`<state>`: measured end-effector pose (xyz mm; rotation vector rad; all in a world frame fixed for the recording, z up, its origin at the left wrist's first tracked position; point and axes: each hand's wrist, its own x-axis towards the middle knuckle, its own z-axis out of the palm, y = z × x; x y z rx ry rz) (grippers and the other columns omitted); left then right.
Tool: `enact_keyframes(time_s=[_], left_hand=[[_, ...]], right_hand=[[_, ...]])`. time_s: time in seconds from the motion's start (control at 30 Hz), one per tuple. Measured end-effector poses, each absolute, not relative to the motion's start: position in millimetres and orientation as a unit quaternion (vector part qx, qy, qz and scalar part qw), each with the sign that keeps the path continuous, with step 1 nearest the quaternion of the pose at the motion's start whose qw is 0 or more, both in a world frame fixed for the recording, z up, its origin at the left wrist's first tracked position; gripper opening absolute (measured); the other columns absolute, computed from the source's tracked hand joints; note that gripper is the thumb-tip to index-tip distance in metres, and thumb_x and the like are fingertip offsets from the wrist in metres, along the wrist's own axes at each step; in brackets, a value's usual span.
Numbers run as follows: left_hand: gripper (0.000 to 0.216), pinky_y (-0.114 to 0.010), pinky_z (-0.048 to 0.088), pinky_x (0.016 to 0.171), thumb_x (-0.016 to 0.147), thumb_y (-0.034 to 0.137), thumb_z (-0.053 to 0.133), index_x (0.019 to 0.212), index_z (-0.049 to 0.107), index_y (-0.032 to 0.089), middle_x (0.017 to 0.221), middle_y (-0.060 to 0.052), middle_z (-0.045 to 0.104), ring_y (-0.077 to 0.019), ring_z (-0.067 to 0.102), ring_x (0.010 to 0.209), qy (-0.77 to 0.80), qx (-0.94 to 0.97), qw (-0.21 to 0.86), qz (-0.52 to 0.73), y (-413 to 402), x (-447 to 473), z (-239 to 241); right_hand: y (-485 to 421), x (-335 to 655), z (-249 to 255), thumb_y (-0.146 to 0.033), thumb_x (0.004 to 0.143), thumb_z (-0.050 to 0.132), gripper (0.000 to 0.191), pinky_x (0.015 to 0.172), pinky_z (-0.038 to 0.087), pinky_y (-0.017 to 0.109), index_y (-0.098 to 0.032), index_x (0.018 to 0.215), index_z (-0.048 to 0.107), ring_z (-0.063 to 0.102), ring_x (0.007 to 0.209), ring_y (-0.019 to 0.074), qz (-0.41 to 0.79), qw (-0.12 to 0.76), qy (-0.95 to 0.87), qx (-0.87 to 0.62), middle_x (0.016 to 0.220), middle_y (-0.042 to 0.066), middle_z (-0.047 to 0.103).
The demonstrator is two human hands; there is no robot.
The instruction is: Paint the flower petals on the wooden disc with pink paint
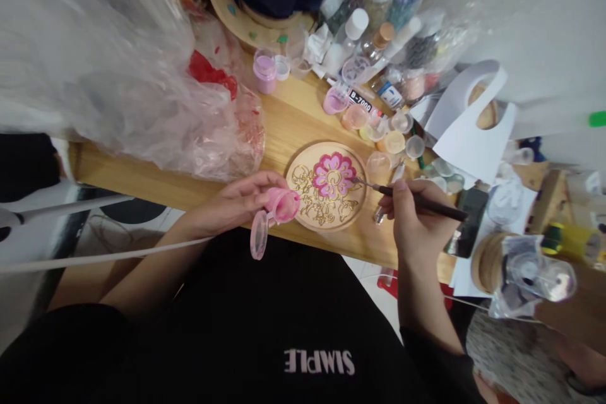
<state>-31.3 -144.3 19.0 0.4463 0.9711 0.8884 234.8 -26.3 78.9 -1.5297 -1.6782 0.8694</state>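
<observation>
Right now, a round wooden disc (324,202) lies at the near edge of the wooden table (293,120), between the two hands. Raised gold outlines run across it, and on its far part a flower (334,175) is coloured pink with darker red-pink edges; the leaf and scroll shapes on the left and near parts show bare wood. The left hand (237,202) has its fingers curled around a small pink pot (285,204), tilted with its mouth toward the disc's near left rim, its clear lid (258,235) hanging open. Whether the pot touches the disc, I cannot tell. The right hand (419,214) is closed in a pen-like grip on a slim dark-handled tool (426,203), whose narrow tip is at the flower's right petals. On the far left sits crumpled clear plastic (208,120), with an open purple pot (265,72) just beyond its right edge. Farther right are a B-7000 tube (360,100), small cups (394,142) and capped bottles (356,24), with cut white paper (473,120) to their right.
</observation>
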Motion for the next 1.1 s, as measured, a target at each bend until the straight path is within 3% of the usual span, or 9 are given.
enact_keyframes(time_s=[0.33,0.63,0.87,1.1], left_hand=[[0.046,-0.021,0.039,0.059,0.083,0.061,0.079,0.102,0.064,0.022,0.086,-0.001,0.061,-0.0101,0.05,0.065,0.441,0.215,0.748,0.448,-142.2,-28.0,22.4],[0.05,-0.023,0.043,0.064,0.081,0.065,0.08,0.107,0.066,0.023,0.089,-0.001,0.062,-0.0118,0.052,0.069,0.438,0.212,0.753,0.442,-142.3,-28.6,21.9],[0.05,-0.022,0.04,0.06,0.081,0.063,0.08,0.103,0.064,0.022,0.085,-0.001,0.061,-0.0106,0.051,0.066,0.436,0.211,0.756,0.44,-141.7,-28.9,23.4],[0.047,-0.023,0.041,0.061,0.082,0.062,0.079,0.103,0.066,0.022,0.086,-0.001,0.061,-0.0111,0.051,0.066,0.436,0.218,0.749,0.449,-141.0,-28.7,25.4]], right_hand=[[-29.6,229.7,79.8,-0.047,0.091,0.076,0.033,0.045,0.049,0.027,-0.02,0.075,0.066,0.066,0.047,0.0151,0.333,0.341,-0.659,-0.582,0.058,-0.001,0.071],[-29.8,229.1,79.1,-0.04,0.092,0.076,0.028,0.046,0.049,0.026,-0.02,0.075,0.068,0.067,0.048,0.0146,0.343,0.347,-0.661,-0.57,0.059,-0.001,0.072],[-29.4,231.8,79.4,-0.053,0.091,0.076,0.038,0.045,0.049,0.027,-0.02,0.075,0.067,0.066,0.046,0.0157,0.333,0.338,-0.655,-0.588,0.056,0.0,0.07],[-28.3,228.7,80.6,-0.053,0.09,0.077,0.038,0.045,0.049,0.028,-0.02,0.074,0.067,0.066,0.047,0.0156,0.335,0.339,-0.661,-0.58,0.058,0.0,0.071]])
